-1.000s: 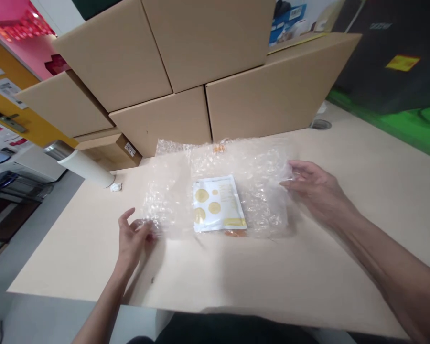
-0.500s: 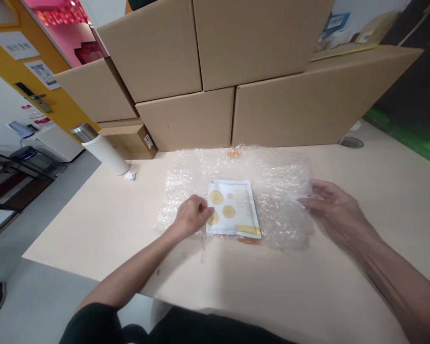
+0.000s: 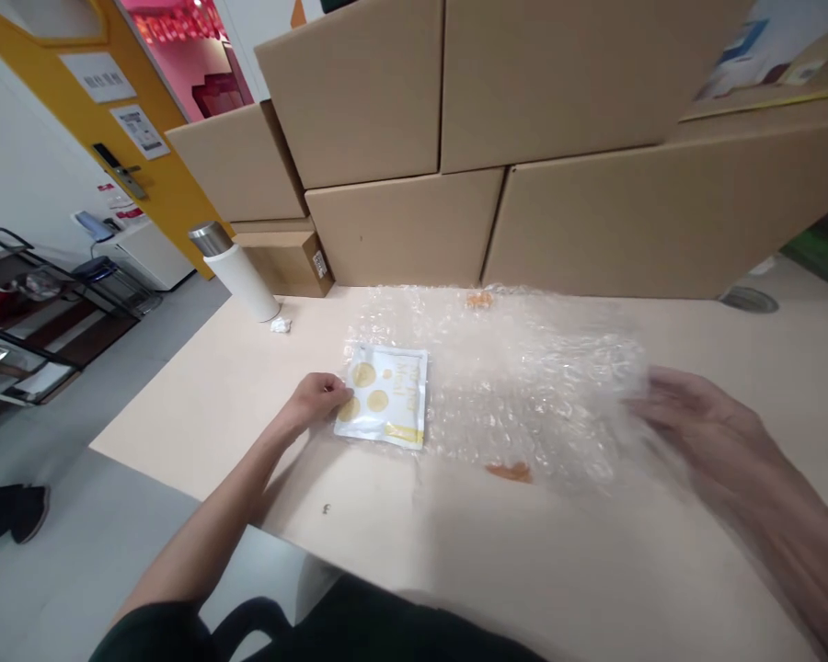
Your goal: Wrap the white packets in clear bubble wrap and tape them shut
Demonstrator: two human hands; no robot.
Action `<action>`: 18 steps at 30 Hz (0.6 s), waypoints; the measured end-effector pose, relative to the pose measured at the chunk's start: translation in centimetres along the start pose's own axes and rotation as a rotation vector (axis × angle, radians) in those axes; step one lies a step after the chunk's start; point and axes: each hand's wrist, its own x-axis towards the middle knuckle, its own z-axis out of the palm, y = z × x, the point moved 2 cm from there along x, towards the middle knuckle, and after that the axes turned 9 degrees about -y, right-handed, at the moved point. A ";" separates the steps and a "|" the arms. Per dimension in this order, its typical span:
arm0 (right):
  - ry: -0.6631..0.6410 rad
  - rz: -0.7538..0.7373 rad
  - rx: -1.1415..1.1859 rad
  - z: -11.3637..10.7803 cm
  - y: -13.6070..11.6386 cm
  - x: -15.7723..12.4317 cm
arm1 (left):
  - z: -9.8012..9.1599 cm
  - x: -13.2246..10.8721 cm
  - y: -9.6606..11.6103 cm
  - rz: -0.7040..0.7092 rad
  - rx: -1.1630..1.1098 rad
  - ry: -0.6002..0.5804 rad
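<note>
My left hand pinches the left edge of a flat white packet with yellow circles and a yellow strip at its lower corner. The packet lies on the left part of a sheet of clear bubble wrap spread over the table. At the sheet's right edge, my right hand is closed on the bubble wrap, its fingers slightly blurred. Orange patches show at the sheet's back and front edges.
Large cardboard boxes are stacked along the back of the table. A white flask with a metal cap stands at the left, beside a small brown box and a crumpled white scrap. Another person's foot is on the floor at left.
My left hand has slid the packet left across the bubble wrap. My right hand stays at the sheet's right edge. The view has shifted.
</note>
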 end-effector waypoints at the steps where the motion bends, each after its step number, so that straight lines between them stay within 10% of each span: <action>1: 0.072 -0.047 -0.108 -0.3 -0.8 -0.5 | -0.1 0.1 -0.3 -0.004 0.000 -0.003; 5: 0.178 -0.512 -0.433 0.8 -5.2 -3.6 | -0.3 0.5 -0.8 -0.011 0.021 -0.007; 11: -0.477 -1.187 -0.662 10.8 -7.6 -8.5 | -0.5 0.4 -1.2 -0.011 0.085 0.015; 18: -0.972 -1.101 -1.096 21.7 -3.9 -9.7 | -0.8 -0.1 -1.2 0.001 0.127 0.118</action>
